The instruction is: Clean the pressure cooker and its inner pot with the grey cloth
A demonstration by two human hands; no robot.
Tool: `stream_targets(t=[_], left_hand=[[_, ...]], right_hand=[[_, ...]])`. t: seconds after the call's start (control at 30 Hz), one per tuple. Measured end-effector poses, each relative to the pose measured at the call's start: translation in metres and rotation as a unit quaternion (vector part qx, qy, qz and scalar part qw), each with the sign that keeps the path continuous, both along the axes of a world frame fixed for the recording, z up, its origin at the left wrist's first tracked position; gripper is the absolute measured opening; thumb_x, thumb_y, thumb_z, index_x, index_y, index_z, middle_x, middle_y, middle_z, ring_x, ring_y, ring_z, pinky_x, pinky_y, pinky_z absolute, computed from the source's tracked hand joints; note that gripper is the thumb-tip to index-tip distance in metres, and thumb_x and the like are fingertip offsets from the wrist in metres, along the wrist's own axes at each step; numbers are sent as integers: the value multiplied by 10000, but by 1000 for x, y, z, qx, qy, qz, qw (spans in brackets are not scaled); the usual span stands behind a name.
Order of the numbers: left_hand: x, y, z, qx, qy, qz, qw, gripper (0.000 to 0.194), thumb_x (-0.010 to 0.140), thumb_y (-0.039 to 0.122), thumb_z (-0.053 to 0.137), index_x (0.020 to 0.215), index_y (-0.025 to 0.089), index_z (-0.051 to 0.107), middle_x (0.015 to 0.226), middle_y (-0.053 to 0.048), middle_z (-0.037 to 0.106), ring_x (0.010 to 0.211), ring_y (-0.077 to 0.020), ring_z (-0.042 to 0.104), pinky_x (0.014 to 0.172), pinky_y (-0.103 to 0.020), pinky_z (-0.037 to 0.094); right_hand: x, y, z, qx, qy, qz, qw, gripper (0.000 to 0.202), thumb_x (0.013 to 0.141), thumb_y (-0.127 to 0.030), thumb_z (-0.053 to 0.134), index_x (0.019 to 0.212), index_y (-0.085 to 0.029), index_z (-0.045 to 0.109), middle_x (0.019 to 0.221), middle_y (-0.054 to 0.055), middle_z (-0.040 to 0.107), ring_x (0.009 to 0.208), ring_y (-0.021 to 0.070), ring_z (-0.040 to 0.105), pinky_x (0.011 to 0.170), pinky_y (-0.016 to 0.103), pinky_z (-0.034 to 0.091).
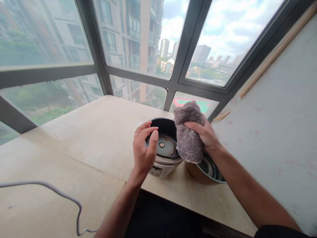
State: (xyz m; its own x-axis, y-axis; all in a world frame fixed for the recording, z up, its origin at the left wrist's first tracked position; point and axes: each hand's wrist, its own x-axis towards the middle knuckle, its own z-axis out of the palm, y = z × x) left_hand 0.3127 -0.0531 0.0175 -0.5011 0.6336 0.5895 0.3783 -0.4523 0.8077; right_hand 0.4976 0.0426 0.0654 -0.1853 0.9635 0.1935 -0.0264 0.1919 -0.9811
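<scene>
Cloth (189, 137): thick, rough, fluffy pile, matt. Cooker (162, 170): smooth pale plastic shell, dark lining. Heating plate (169, 145): smooth metal, dull sheen. Pot (198, 173): partly hidden, seemingly metal, glossy inside. Worktop (94, 132): pale wood, smooth, low sheen. Cable (61, 195): smooth plastic. Window frame (92, 36): matt grey metal. Panes (128, 39): smooth glass. Wall (279, 132): matt.
</scene>
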Motion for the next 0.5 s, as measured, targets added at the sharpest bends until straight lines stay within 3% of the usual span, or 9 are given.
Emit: stream_targets(t=[0.1,0.17,0.33,0.5], left_hand=[[-41,38,-16,-13,-33,111,993,182,918,291,547,930,183,692,1140,-109,676,1161,-264,599,914,-369,496],[-65,64,-31,-92,-49,121,987,187,868,274,569,974,174,685,1147,-121,681,1143,-274,600,901,-371,488],[-92,108,-69,-206,-147,28,967,232,770,319,670,925,149,699,1058,-124,712,1059,-269,633,997,-394,442],[-86,116,-82,-198,-280,-65,937,340,704,372,664,948,143,727,861,-57,718,843,-205,635,831,-329,498]], right_hand=[[-18,37,-11,-52,-29,23,998,589,635,-417,837,1100,-211,539,957,39,700,823,238,679,752,420,576],[-33,56,-24,-72,-72,40,994,612,629,-423,838,1101,-207,514,984,50,694,864,242,678,782,423,571],[-72,86,-59,-54,-199,73,976,594,704,-483,786,1109,-188,466,1135,101,663,1025,251,649,925,433,524],[-105,89,-70,5,-287,104,952,590,801,-545,716,1162,-169,441,1204,150,643,1097,278,628,986,441,475]])
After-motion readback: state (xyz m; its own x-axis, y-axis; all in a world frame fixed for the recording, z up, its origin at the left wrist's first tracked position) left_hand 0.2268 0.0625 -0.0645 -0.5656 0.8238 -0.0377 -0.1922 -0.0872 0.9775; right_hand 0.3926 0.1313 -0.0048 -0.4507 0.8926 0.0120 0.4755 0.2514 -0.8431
